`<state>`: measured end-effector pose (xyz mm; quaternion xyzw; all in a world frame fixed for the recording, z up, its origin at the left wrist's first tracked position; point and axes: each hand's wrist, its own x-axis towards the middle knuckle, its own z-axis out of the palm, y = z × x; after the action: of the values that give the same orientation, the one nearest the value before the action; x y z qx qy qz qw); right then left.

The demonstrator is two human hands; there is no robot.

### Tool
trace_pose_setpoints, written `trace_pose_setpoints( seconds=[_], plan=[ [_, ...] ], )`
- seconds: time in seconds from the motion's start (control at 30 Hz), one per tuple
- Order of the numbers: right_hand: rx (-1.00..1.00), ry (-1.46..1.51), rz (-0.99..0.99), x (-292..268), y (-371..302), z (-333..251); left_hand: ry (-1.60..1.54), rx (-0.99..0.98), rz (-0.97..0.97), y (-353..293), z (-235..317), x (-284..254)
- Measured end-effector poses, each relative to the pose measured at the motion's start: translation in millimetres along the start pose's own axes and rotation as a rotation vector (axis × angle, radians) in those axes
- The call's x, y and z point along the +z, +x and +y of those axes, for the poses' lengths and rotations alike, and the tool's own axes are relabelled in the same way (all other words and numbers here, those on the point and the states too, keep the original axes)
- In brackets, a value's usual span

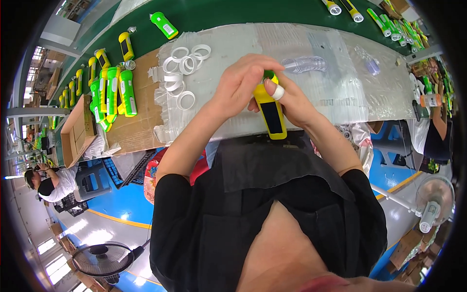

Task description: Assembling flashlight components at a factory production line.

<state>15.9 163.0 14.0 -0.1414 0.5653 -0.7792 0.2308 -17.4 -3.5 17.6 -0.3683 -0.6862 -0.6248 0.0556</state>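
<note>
Above the near edge of the table I hold a yellow flashlight with a long black panel on its side. Its head end points away from me, its tail toward my body. My right hand is wrapped round the upper body; a white band circles the thumb. My left hand is cupped over the head end, fingers bent across it, hiding most of it. A bit of green shows between the hands. Several loose white rings lie to the left of my hands. Just beyond my right hand lies a row of nested clear discs.
Green-and-yellow flashlights are piled on cardboard at the left, beside an open carton. One green flashlight lies on the far green surface. More flashlights stand at the far right. A small bluish plastic item rests on the plastic-covered table.
</note>
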Motion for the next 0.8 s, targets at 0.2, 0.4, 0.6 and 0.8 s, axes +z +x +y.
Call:
trace_pose_setpoints(
  seconds=[0.2, 0.4, 0.6, 0.8],
  plan=[
    [-0.04, 0.098, 0.157, -6, -13, 11, 0.23, 0.222, -0.061, 4, -10, 26],
    [-0.148, 0.225, 0.447, -45, -33, 10, 0.538, -0.017, 0.102, 24, -91, 49],
    [-0.12, 0.173, 0.473, -56, -47, 10, 0.607, -0.04, -0.11, 24, -121, 48],
    [-0.075, 0.15, 0.33, -46, -34, 3, 0.184, -0.113, -0.001, 20, -48, 29]
  ],
)
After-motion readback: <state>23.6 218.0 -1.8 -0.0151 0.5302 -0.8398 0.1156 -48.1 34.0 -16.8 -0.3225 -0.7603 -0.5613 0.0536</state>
